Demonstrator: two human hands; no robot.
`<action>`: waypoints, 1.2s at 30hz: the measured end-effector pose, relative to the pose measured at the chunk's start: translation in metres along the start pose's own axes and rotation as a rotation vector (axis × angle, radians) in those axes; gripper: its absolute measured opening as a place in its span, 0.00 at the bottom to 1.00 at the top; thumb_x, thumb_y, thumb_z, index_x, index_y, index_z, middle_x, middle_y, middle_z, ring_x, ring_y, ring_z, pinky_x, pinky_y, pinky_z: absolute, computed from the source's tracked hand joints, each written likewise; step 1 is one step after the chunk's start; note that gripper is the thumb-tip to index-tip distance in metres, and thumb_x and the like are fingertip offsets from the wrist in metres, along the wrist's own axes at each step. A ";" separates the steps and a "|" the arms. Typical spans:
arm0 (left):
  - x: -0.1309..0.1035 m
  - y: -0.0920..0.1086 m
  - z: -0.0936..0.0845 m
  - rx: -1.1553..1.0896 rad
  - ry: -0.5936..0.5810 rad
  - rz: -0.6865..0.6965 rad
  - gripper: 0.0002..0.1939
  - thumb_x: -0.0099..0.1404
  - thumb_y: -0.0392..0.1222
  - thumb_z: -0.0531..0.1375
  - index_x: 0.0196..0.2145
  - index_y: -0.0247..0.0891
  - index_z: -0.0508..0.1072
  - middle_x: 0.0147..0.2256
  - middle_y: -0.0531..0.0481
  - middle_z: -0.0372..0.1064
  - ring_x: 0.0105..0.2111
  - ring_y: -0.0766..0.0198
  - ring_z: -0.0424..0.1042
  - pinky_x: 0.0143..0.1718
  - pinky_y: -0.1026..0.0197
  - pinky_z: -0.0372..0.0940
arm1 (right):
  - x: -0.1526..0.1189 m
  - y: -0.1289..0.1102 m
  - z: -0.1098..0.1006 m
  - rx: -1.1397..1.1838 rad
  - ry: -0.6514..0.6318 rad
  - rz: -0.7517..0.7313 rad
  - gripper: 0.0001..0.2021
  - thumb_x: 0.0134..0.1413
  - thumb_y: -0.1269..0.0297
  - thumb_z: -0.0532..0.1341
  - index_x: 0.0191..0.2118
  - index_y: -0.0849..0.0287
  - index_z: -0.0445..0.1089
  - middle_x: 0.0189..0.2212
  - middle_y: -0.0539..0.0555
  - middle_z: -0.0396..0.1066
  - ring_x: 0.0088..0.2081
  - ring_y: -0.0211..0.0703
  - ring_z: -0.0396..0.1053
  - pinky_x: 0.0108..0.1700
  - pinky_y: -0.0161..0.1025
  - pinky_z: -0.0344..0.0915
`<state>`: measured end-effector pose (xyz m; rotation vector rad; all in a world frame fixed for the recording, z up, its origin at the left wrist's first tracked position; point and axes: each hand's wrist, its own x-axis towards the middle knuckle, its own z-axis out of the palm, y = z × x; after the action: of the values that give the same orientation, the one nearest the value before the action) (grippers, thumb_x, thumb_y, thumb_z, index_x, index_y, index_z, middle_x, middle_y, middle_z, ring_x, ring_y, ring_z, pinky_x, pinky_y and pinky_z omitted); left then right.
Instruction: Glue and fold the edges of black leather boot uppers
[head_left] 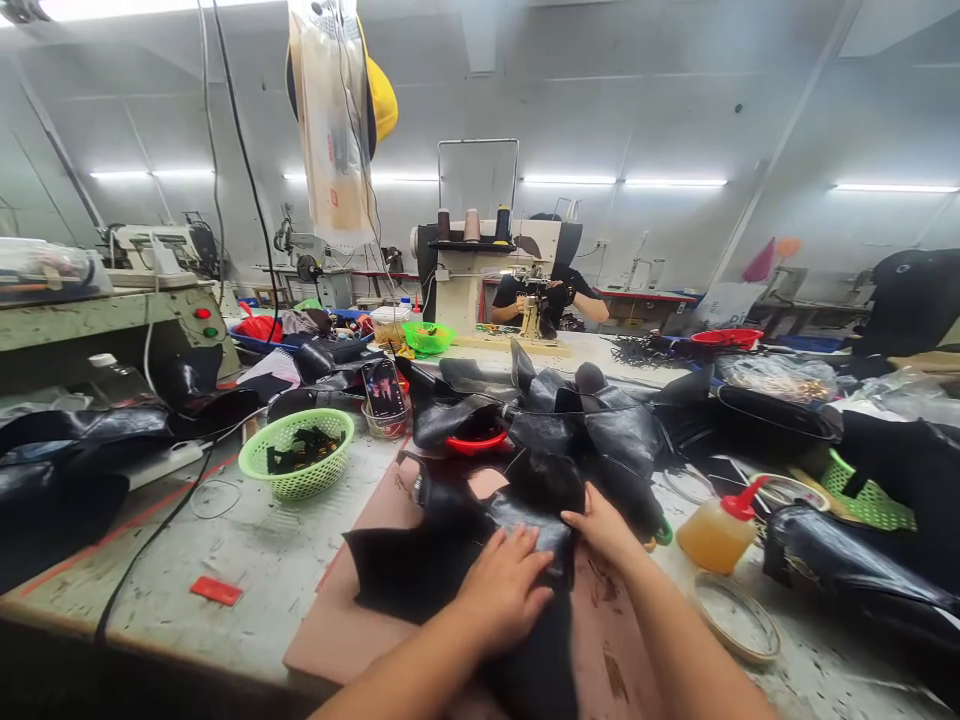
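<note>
Two hands: we had both on one black leather piece (525,520), which lay on the brown work mat (337,620) at the near edge of the table (247,560).
Left hand (501,590): it lay flat, fingers spread and pressing down on the near part of the leather piece, not closed around it.
Right hand (604,528): it rested at the right edge of the leather piece, fingers curled onto that edge; we could not tell whether they pinched it.
Handling: we judged the leather piece light, limp and soft, apt to fold and slide on the mat, with a glossy face that could slip under dry fingers.
Where to hold: we judged the edges best, pinched between thumb and fingers, with a flat palm to pin the middle.
Beyond the leather piece: a heap of more black leather parts (600,420) and a red dish (477,440).
Left of the leather piece: a green basket (298,452), and a phone (384,388) propped behind it.
Right of the leather piece: a glue bottle (718,530) with a red nozzle, near the right hand.
Far behind the leather piece: a person at a sewing machine (487,270).
</note>
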<state>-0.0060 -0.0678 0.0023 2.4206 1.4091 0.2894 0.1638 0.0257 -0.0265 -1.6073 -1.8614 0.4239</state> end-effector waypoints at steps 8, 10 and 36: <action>0.000 0.008 -0.007 0.028 -0.139 0.089 0.23 0.63 0.47 0.49 0.54 0.37 0.62 0.58 0.44 0.53 0.59 0.50 0.48 0.57 0.45 0.51 | -0.046 -0.031 -0.006 -0.277 0.083 -0.086 0.22 0.52 0.69 0.49 0.54 0.61 0.59 0.47 0.63 0.65 0.44 0.52 0.69 0.41 0.45 0.65; 0.015 0.012 -0.013 0.080 -0.127 0.060 0.17 0.64 0.42 0.48 0.44 0.37 0.71 0.50 0.44 0.65 0.52 0.49 0.61 0.50 0.46 0.60 | -0.079 -0.025 0.004 -0.286 0.027 -0.193 0.19 0.54 0.70 0.46 0.49 0.58 0.65 0.44 0.59 0.69 0.44 0.50 0.69 0.41 0.44 0.66; 0.039 -0.033 -0.025 0.298 -0.189 0.163 0.36 0.58 0.64 0.51 0.59 0.44 0.53 0.61 0.42 0.41 0.61 0.49 0.38 0.59 0.45 0.39 | -0.015 0.018 -0.100 -0.897 -0.254 -0.239 0.11 0.43 0.80 0.54 0.30 0.65 0.73 0.31 0.66 0.73 0.38 0.54 0.69 0.45 0.52 0.61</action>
<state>-0.0222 -0.0144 0.0132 2.7229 1.2497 -0.1206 0.2434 -0.0008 0.0334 -1.8735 -2.6145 -0.4039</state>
